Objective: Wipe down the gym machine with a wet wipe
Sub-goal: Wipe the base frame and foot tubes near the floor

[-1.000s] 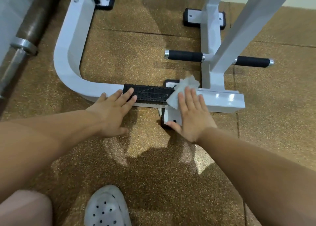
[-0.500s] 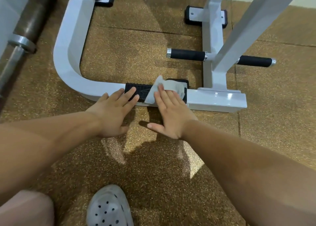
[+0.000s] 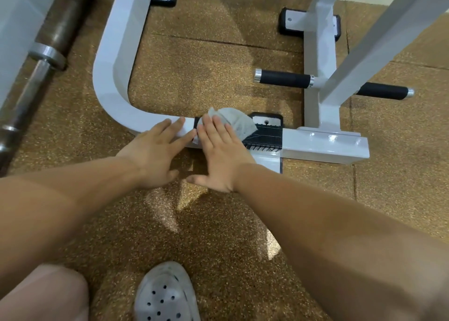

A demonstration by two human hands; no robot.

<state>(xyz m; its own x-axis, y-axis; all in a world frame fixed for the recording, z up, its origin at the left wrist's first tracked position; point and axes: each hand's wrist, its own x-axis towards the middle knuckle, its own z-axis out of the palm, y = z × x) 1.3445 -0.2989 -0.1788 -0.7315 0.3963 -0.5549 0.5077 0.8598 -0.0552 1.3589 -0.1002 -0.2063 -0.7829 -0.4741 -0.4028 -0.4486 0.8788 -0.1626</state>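
Note:
The gym machine's white steel base frame curves along the floor and carries a black ribbed step pad. A crumpled white wet wipe lies on the left end of that pad. My right hand presses flat on the wipe with straight fingers, covering its near part. My left hand rests flat on the white frame just left of the pad, its fingertips almost touching my right hand.
White uprights rise at the right with two black foam-grip pegs sticking out sideways. A barbell lies along the left edge. Brown speckled rubber flooring surrounds the frame. My grey clog stands at the bottom.
My right hand slid the wipe leftward along the black pad, from its right end to its left end beside my left hand. My left hand stayed on the frame.

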